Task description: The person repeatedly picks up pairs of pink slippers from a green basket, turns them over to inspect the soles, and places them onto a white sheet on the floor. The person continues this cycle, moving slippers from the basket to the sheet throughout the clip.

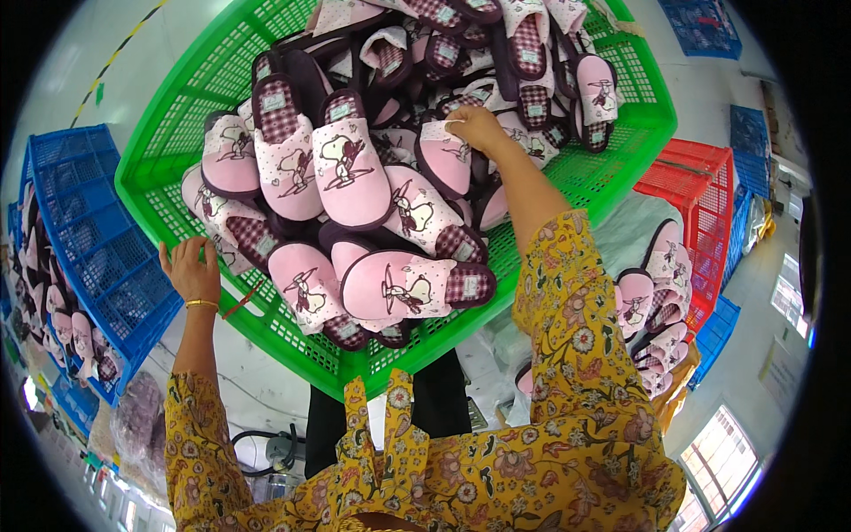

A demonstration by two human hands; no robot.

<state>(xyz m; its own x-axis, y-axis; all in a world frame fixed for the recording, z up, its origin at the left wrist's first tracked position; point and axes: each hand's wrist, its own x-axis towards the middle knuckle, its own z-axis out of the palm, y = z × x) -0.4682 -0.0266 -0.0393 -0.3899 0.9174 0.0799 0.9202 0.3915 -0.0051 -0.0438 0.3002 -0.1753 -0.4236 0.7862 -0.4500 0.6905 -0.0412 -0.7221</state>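
A large green plastic basket [585,182] with mesh walls stands in front of me, heaped with pink slippers. The slippers have a cartoon dog on the toe, dotted uppers and dark plaid insoles. Reaching into the heap, my right hand [479,130] is closed on the opening edge of one pink slipper [445,160]; its thumb side is partly hidden. My left hand [191,268], with a gold bracelet at the wrist, has its fingers hooked over the basket's near left rim. Close to that rim lies another slipper [390,285] on its side, sole partly showing.
At the left, a blue crate [97,239] borders more slippers. Red crates [700,177] stand at the right, with a bunch of slippers [660,284] beside them. Blue crates [700,27] sit on the floor at the far right. A black cable [257,439] lies near my feet.
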